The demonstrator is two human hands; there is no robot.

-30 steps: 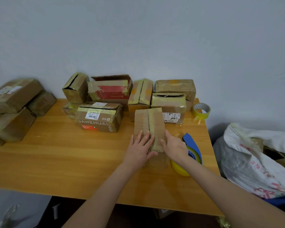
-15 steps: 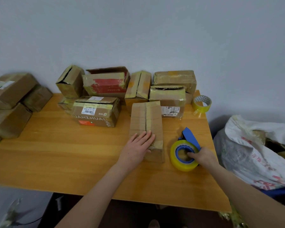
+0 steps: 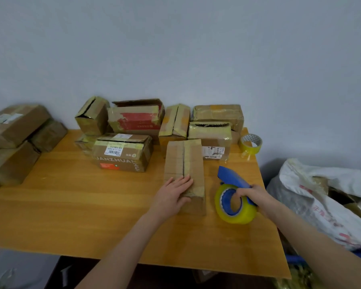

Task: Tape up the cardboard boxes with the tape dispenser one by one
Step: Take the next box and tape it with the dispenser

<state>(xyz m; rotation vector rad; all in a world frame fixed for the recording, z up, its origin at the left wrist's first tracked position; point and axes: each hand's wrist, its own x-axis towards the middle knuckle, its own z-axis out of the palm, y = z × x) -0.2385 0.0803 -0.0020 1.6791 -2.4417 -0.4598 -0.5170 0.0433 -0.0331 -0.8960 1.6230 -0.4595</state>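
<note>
A narrow cardboard box [image 3: 183, 161] lies lengthwise on the wooden table [image 3: 71, 205], its two top flaps meeting along a dark centre seam. My left hand [image 3: 172, 195] lies flat on the box's near end, fingers straight. Just right of the box, my right hand [image 3: 253, 196] grips the blue tape dispenser [image 3: 233, 180], which carries a roll of yellowish clear tape [image 3: 234, 205]. The dispenser sits low over the table, apart from the box.
Several more cardboard boxes [image 3: 123, 152] crowd the back of the table against the wall. A spare tape roll [image 3: 250, 143] stands at the back right corner. Stacked boxes [image 3: 13, 140] sit at the left. A white sack [image 3: 325, 201] lies right of the table.
My right hand left the box, moved right and took hold of the tape dispenser. My left hand stayed flat on the box's near end.
</note>
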